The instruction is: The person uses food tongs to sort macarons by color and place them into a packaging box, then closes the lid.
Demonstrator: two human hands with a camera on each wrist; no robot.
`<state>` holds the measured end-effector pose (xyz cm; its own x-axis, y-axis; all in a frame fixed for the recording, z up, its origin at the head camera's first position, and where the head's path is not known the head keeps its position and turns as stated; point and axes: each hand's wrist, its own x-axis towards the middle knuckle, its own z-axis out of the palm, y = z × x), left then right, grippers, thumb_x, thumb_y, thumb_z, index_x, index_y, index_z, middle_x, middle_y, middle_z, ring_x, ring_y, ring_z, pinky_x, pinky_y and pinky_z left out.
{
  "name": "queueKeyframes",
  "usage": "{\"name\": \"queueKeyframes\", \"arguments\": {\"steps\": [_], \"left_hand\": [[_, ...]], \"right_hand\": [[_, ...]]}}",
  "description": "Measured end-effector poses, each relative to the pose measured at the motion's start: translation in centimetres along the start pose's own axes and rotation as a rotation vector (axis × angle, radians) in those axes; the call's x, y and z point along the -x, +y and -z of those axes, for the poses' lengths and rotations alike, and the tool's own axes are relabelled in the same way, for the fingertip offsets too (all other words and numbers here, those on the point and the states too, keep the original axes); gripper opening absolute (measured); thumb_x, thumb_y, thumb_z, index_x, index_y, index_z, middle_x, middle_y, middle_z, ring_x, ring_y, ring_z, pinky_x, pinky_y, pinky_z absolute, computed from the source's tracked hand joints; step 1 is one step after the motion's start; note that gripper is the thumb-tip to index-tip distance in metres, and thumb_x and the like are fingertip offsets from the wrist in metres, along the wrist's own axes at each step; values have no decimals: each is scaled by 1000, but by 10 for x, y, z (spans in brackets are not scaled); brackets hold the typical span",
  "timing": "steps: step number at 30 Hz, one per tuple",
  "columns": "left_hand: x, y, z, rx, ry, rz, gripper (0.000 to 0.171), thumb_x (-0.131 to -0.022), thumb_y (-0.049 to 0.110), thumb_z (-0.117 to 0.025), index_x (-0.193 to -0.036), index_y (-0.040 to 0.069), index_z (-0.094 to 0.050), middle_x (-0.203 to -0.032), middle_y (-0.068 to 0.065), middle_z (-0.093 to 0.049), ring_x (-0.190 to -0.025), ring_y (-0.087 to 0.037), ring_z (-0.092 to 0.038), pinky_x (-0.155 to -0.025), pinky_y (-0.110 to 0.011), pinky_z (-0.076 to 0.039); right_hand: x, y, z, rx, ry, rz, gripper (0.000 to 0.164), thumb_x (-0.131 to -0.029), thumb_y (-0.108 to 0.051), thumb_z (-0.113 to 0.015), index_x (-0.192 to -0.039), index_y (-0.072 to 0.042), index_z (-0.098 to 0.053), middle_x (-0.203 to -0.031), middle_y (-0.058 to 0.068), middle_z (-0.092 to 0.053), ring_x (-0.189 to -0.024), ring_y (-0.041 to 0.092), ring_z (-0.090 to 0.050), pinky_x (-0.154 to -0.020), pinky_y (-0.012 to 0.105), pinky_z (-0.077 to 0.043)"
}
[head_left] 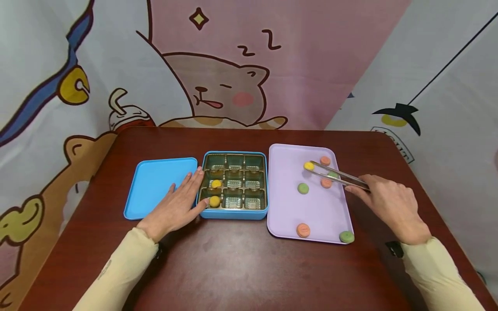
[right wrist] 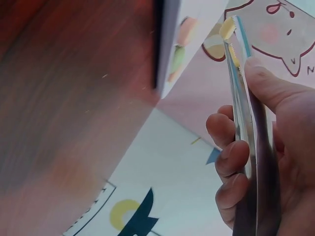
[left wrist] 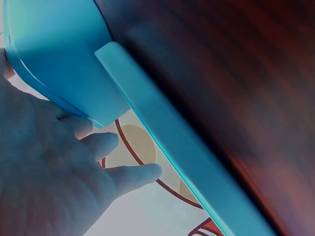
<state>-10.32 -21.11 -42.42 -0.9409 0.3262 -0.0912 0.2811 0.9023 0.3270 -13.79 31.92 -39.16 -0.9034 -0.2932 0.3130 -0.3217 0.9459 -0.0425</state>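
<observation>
My right hand (head_left: 389, 203) grips metal tongs (head_left: 350, 179) by their sides. A yellow macaron (head_left: 308, 166) sits between the tong tips, over the lilac tray (head_left: 284, 207); the right wrist view shows the same yellow macaron (right wrist: 228, 28) at the tips. My left hand (head_left: 177, 207) rests against the left side of a blue box (head_left: 233, 214), fingers extended and thumb at its front left corner. A gold divider insert (head_left: 235, 168) lines the box. Two yellow macarons (head_left: 214, 201) lie in its left column, in the middle and front compartments.
Pink macarons (head_left: 303, 230) and green macarons (head_left: 303, 188) lie scattered on the tray, several near its far right. A blue lid (head_left: 159, 181) lies left of the box, partly under my left hand. The brown table (head_left: 233, 263) ends at a printed cloth (head_left: 311, 65).
</observation>
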Motion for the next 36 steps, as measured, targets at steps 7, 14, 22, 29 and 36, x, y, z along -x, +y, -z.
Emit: {"name": "queueKeyframes", "arguments": {"steps": [7,14,22,29,36], "left_hand": [[0,0,1,9,-1,1,86,-106,56,-47,-168,12,-5,-174,-3,-2,-159,-33,-9,-118,-73,-15],[-1,1,1,13,-3,-2,86,-106,58,-45,-168,12,-5,-174,-3,-1,-159,-33,-9,-117,-73,-15],[-1,1,2,16,2,5,85,-106,56,-46,-168,11,-7,-174,-2,-1,-159,-33,-10,-117,-73,-16],[-2,1,2,10,1,5,86,-106,57,-46,-168,11,-7,-174,-5,-3,-159,-34,-10,-117,-73,-15],[0,1,2,4,1,0,86,-106,58,-45,-168,11,-7,-174,-5,-4,-159,-33,-9,-117,-73,-16]], "right_hand": [[-10,-23,8,-23,11,29,38,-85,-39,-86,-100,-8,-70,-61,-2,-49,-47,16,-38,-38,31,-28],[-22,-47,16,-43,22,67,44,-84,-44,-85,-101,-5,-72,-63,-1,-52,-48,14,-40,-39,30,-30],[-35,-73,22,-79,73,157,39,-84,-41,-86,-103,-9,-74,-58,-6,-46,-47,12,-38,-38,29,-28],[-50,-94,25,-71,105,249,36,-84,-39,-87,-90,-12,-65,-58,-5,-44,-45,12,-37,-37,29,-29],[-68,-118,22,-116,79,290,31,-89,-44,-81,-87,-16,-69,-66,-8,-55,-50,11,-44,-39,31,-34]]}}
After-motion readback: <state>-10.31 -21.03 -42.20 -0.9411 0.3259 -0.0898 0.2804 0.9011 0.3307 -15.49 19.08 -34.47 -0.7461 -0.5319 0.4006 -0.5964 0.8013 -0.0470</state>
